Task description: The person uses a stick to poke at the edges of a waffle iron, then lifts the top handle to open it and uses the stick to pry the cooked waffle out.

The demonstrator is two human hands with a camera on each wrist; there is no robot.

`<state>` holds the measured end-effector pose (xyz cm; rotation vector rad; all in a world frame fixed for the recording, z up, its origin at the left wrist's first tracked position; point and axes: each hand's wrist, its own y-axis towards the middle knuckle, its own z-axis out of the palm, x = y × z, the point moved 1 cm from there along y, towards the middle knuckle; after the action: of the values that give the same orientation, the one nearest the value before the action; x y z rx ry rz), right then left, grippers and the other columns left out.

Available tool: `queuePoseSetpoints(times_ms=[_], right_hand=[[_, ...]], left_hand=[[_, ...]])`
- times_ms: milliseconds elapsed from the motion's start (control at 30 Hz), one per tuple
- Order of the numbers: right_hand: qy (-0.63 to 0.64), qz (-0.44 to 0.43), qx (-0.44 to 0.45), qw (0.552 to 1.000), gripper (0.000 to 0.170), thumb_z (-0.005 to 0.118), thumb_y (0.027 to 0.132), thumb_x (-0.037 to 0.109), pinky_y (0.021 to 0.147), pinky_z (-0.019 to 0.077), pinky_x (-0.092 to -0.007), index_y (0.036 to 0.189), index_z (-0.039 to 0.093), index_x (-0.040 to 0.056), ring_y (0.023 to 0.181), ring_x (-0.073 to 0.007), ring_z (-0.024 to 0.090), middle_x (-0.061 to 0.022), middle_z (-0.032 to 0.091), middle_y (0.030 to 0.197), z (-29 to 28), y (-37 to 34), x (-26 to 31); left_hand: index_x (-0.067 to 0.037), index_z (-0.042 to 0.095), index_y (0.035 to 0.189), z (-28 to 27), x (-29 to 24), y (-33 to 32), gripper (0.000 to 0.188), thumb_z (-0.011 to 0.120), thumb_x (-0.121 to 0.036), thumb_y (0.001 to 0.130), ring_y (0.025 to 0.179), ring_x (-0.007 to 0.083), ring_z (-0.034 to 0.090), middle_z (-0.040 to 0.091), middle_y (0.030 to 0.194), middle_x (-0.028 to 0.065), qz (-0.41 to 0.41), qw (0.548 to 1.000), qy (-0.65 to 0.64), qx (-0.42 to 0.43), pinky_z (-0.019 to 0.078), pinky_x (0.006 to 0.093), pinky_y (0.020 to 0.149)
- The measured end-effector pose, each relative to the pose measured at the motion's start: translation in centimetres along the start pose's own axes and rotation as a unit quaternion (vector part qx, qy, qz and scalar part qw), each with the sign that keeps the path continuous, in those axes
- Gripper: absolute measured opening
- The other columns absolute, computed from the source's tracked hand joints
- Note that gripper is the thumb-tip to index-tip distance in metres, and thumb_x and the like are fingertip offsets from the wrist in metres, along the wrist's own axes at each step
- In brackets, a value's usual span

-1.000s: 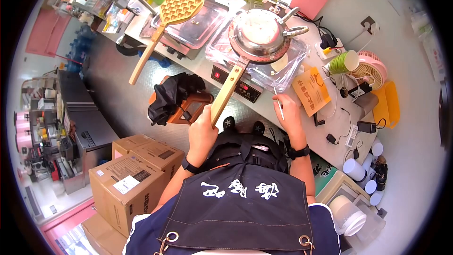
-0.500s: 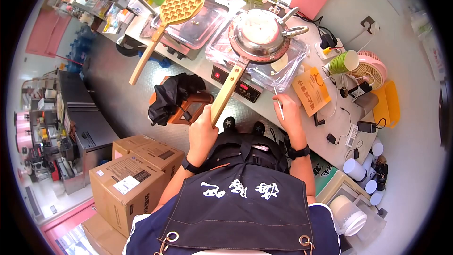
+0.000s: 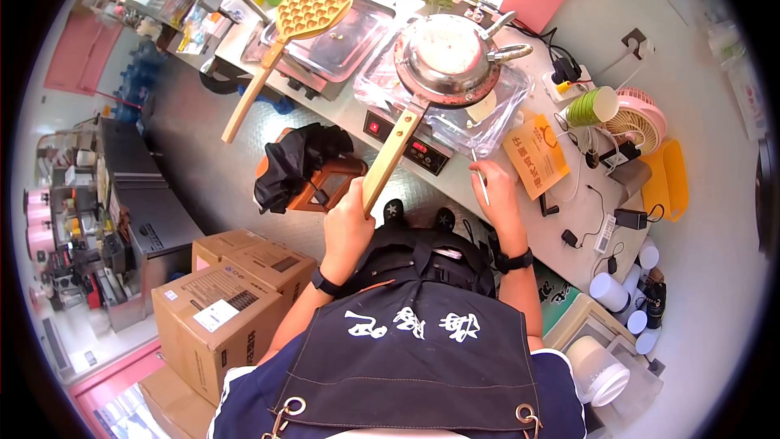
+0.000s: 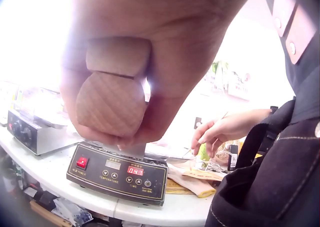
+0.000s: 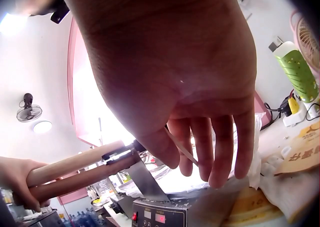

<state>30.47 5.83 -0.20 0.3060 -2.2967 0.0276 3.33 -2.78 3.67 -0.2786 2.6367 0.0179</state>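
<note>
My left hand grips the wooden handles of a closed round metal waffle pan, which sits on the heating unit. Close up in the left wrist view, two handle ends lie together inside the curled fingers. A thin pale stick is pinched between thumb and fingers of my right hand, at the counter's front edge. That stick slants behind the fingers in the right wrist view. Below the handles, the heating unit's control panel shows lit red digits.
Left of the heater, a second waffle pan plate with round hollows extends its handle past the counter. An orange paper bag, a pink fan and cables lie right. Cardboard boxes and a stool stand at left.
</note>
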Motion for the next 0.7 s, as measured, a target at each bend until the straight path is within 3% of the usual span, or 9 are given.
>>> queuePoseSetpoints(times_ms=[267,433,533,600,667,700], right_hand=[[0.009,0.007,-0.002,1.000,0.016,0.060,0.090,0.010,0.077,0.0514,-0.0440,0.102,0.067,0.0014,0.088,-0.0400,0.065,-0.0183,0.067,0.099,0.0,0.0,-0.1],[0.061,-0.009,-0.066,0.996,0.013,0.061,0.089,0.004,0.077,0.0526,-0.0405,0.098,0.069,0.0002,0.088,-0.0367,0.067,-0.0175,0.069,0.097,-0.3,0.2,0.6],[0.080,-0.007,-0.116,0.990,0.012,0.062,0.087,0.001,0.077,0.0527,-0.0404,0.097,0.069,0.0000,0.090,-0.0369,0.067,-0.0173,0.070,0.097,-0.9,0.3,1.3],[0.069,-0.020,-0.151,0.986,0.010,0.064,0.088,0.003,0.074,0.0529,-0.0370,0.097,0.069,0.0004,0.085,-0.0334,0.068,-0.0166,0.070,0.092,-0.9,0.2,1.0],[0.139,0.046,-0.166,0.975,0.011,0.066,0.091,0.007,0.068,0.0513,-0.0316,0.099,0.070,0.0012,0.074,-0.0240,0.067,-0.0149,0.070,0.086,-1.2,0.0,0.6],[0.175,0.058,-0.187,0.965,0.014,0.066,0.094,0.012,0.062,0.0473,-0.0258,0.100,0.071,0.0009,0.067,-0.0130,0.061,-0.0092,0.069,0.081,-1.3,-0.1,0.3]], left_hand=[[-0.014,0.052,0.124,0.1,0.1,-0.1,0.055,0.068,-0.001,0.073,0.080,0.0428,0.067,0.067,0.086,0.0205,-0.001,1.000,-0.006,-0.011,0.0524,0.0521,0.067],[-0.014,0.052,0.121,0.3,0.1,0.0,0.053,0.070,-0.003,0.073,0.080,0.0438,0.067,0.068,0.082,0.0224,-0.010,1.000,-0.012,-0.012,0.0527,0.0521,0.069],[-0.012,0.052,0.121,0.3,0.1,0.0,0.048,0.064,-0.001,0.076,0.077,0.0423,0.067,0.068,0.084,0.0199,0.006,1.000,-0.006,-0.019,0.0520,0.0515,0.064],[-0.013,0.052,0.121,0.2,0.0,0.0,0.049,0.064,-0.001,0.076,0.076,0.0430,0.066,0.068,0.080,0.0202,0.001,1.000,-0.009,-0.020,0.0518,0.0521,0.064],[-0.013,0.052,0.122,0.2,-0.1,0.0,0.049,0.064,-0.001,0.076,0.075,0.0433,0.066,0.067,0.079,0.0208,0.002,1.000,-0.007,-0.017,0.0514,0.0527,0.064],[-0.013,0.052,0.122,0.2,-0.1,0.0,0.049,0.064,-0.001,0.076,0.075,0.0433,0.066,0.067,0.079,0.0208,0.003,1.000,-0.007,-0.017,0.0514,0.0527,0.064]])
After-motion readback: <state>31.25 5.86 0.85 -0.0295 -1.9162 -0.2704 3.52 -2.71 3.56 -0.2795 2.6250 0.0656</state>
